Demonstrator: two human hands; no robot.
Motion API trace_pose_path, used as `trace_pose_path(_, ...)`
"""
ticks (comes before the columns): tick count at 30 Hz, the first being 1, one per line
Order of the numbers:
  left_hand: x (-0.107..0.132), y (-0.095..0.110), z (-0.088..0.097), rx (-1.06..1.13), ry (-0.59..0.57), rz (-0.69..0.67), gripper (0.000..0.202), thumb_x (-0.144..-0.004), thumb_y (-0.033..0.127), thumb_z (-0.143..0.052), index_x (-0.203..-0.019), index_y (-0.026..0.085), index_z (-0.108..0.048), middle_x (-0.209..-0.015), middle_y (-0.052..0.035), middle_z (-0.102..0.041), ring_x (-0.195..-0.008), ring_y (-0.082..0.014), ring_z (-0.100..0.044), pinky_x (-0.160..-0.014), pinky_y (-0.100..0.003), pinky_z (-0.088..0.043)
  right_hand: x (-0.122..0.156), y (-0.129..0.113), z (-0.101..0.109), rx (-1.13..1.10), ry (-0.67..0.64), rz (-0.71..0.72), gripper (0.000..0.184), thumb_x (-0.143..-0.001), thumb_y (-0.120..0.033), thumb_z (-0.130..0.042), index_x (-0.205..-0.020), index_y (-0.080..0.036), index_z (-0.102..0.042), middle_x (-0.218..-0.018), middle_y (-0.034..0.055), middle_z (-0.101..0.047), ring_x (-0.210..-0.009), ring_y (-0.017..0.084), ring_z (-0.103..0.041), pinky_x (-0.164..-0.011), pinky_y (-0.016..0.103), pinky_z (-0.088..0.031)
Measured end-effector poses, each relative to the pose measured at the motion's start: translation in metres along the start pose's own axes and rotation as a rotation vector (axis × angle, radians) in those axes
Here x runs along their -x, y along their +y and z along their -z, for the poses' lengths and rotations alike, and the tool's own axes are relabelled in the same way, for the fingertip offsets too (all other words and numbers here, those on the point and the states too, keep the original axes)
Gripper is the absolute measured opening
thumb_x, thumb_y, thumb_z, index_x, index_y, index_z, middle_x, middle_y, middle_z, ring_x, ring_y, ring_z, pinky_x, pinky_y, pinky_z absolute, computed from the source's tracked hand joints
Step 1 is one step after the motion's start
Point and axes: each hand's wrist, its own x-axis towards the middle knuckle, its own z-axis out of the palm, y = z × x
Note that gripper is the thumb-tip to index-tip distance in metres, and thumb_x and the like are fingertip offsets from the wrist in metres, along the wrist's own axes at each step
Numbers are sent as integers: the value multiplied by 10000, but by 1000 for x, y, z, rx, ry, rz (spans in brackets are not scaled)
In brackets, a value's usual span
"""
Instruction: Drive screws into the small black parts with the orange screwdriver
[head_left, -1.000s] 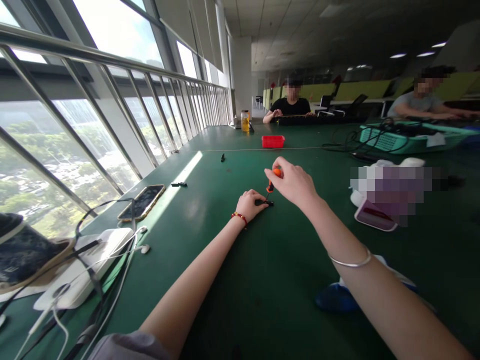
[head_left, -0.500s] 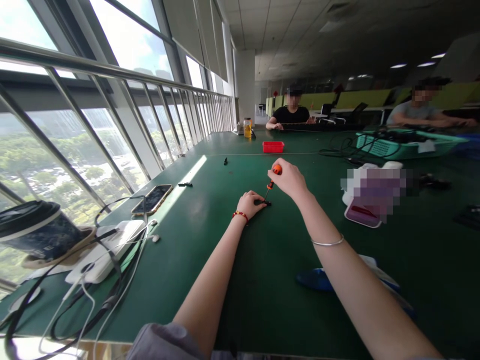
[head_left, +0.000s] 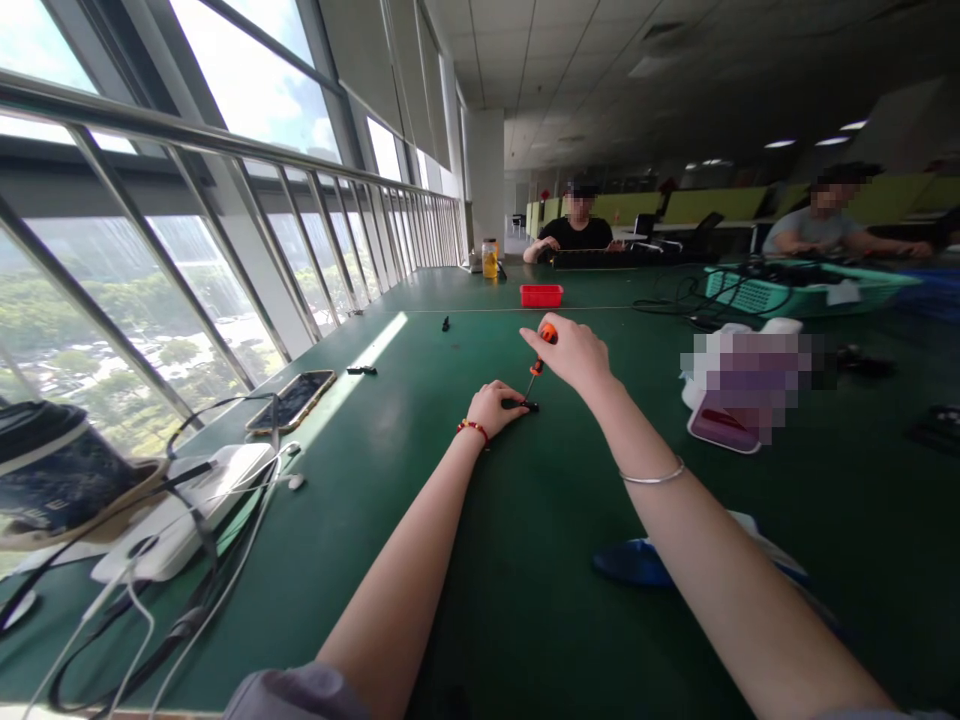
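My left hand (head_left: 495,408) is closed on a small black part (head_left: 531,406), pressing it against the green tabletop. In my right hand (head_left: 576,350) is a screwdriver (head_left: 537,366) with an orange and black handle. Its thin shaft slants down, and the tip meets the black part beside my left fingertips. The index finger of my right hand is raised off the handle while the other fingers wrap it. What kind of part the black piece is, I cannot make out.
Two more small black pieces (head_left: 361,370) (head_left: 445,324) lie to the left. Beyond are a red tray (head_left: 541,296) and a teal basket (head_left: 802,290). A phone (head_left: 292,402), power strip (head_left: 187,510) with cables and cup (head_left: 60,465) stand left. Two people sit across the table.
The view has shifted slightly. My right index finger has lifted away from the screwdriver handle. The left hand still holds the black part down, with the screwdriver tip on it.
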Motion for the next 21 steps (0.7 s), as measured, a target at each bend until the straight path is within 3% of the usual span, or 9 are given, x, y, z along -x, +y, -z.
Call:
trace_pose_path(3, -1, -2, -1, 16, 7, -11, 199, -712, 354, -697, -869, 236, -728, -946, -37, -633, -898, -187, -583, -899, -349, -456, 1, -1, 1, 5, 13, 11, 307, -840, -484, -377, -752, -239, -541, -732, 35, -628, -696, 203, -566, -531, 269, -309)
trace_pose_path(6, -1, -3, -2, 22, 11, -4, 200, -702, 354, -704, -858, 231, -727, -945, -39, -636, -896, -190, -582, -899, -357, -456, 2, -3, 2, -21, -20, 11, 208, -790, -406, -463, -901, -249, -541, -774, 31, -639, -689, 202, -573, -529, 265, -321)
trace_pose_path(8, -1, -3, -2, 23, 11, -5, 199, -701, 352, -703, -858, 232, -727, -947, -38, -635, -898, -191, -580, -901, -360, -454, 3, -5, 2, -7, -24, 2, 246, -794, -450, -454, -905, -248, -540, -764, 36, -638, -688, 211, -576, -532, 272, -327)
trace_pose_path(12, 0, -1, -1, 24, 6, -11, 194, -709, 343, -698, -864, 231, -728, -944, -40, -634, -901, -192, -579, -908, -361, -450, 4, -9, 1, 40, 11, -11, 368, -844, -526, -357, -732, -233, -550, -742, 57, -638, -696, 217, -578, -538, 284, -329)
trace_pose_path(16, 1, 1, 0, 19, 2, -2, 200, -708, 342, -701, -869, 227, -730, -955, -45, -634, -909, -196, -577, -916, -366, -447, 5, -10, 0, -20, 25, 0, 172, -788, -384, -468, -877, -248, -527, -758, 28, -637, -667, 201, -565, -521, 275, -326)
trace_pose_path(21, 1, 2, 0, 18, 8, -9, 193, -702, 334, -707, -864, 231, -732, -944, -44, -639, -904, -197, -579, -913, -367, -452, 5, -10, -5, 17, 22, 8, 228, -798, -453, -463, -889, -248, -506, -756, 44, -628, -662, 218, -566, -513, 285, -328)
